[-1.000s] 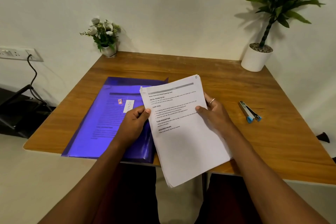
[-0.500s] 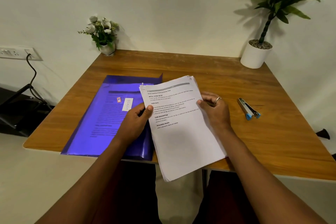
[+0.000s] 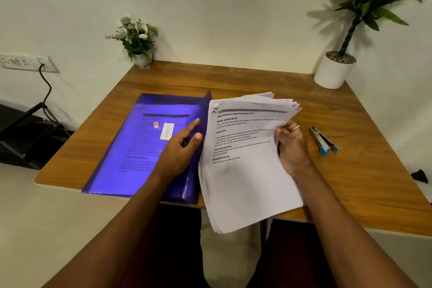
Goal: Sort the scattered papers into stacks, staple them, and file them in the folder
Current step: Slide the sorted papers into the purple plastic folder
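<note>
A thick stack of white printed papers (image 3: 243, 170) hangs over the table's front edge, its far corners fanned apart. My right hand (image 3: 292, 147) grips the stack's right edge, thumb on top. My left hand (image 3: 182, 147) lies flat with straight fingers on the blue translucent folder (image 3: 131, 147), just left of the stack. The folder lies on the left half of the table with a printed sheet inside and a white label on top. A stapler (image 3: 323, 140) with blue tips rests to the right of my right hand.
The wooden table (image 3: 350, 182) stands against a white wall. A small flower pot (image 3: 140, 54) sits at its far left corner, a white potted plant (image 3: 334, 72) at the far right. A wall socket (image 3: 28, 63) with a black cable is at the left.
My left hand has let go of the papers' left edge and moved onto the folder. The right hand now holds the stack alone, and its top corners have fanned out.
</note>
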`<move>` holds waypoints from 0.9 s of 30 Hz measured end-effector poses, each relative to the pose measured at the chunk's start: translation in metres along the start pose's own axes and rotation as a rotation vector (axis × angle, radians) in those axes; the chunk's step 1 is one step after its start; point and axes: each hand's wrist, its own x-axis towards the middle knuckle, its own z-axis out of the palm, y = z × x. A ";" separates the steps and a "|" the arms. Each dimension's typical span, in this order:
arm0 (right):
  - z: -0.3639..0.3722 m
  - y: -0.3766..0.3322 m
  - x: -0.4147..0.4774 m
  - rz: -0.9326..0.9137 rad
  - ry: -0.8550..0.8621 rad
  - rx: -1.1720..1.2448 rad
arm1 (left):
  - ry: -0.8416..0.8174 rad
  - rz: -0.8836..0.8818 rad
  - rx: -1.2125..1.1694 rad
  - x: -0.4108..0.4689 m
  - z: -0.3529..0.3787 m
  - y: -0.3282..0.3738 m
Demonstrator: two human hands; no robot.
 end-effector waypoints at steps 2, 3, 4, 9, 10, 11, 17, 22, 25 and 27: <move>-0.001 -0.002 -0.001 0.018 0.008 -0.002 | 0.006 -0.003 -0.006 -0.002 0.001 0.003; -0.001 -0.002 -0.001 0.021 0.014 0.006 | 0.009 -0.002 -0.012 -0.002 0.001 0.004; -0.002 -0.002 0.000 0.025 0.020 -0.002 | 0.009 -0.001 -0.016 -0.002 0.001 0.004; -0.004 0.003 0.002 0.027 0.003 -0.019 | 0.003 0.030 -0.009 -0.005 -0.001 0.007; -0.003 0.003 0.002 0.031 -0.013 -0.032 | -0.012 0.055 0.003 -0.006 -0.001 0.009; -0.003 0.004 0.003 0.040 -0.029 -0.045 | -0.033 0.082 0.014 -0.006 -0.001 0.010; 0.007 -0.004 0.001 0.131 -0.041 -0.297 | -0.068 0.097 -0.057 -0.010 0.002 0.015; 0.009 0.000 0.005 0.158 -0.079 -0.663 | -0.112 0.107 0.067 -0.008 0.003 0.011; 0.023 0.025 -0.009 -0.212 -0.014 -1.213 | -0.124 0.150 0.215 -0.007 0.009 0.005; 0.029 0.037 -0.016 -0.470 -0.066 -1.533 | -0.122 0.161 0.280 -0.006 0.011 0.002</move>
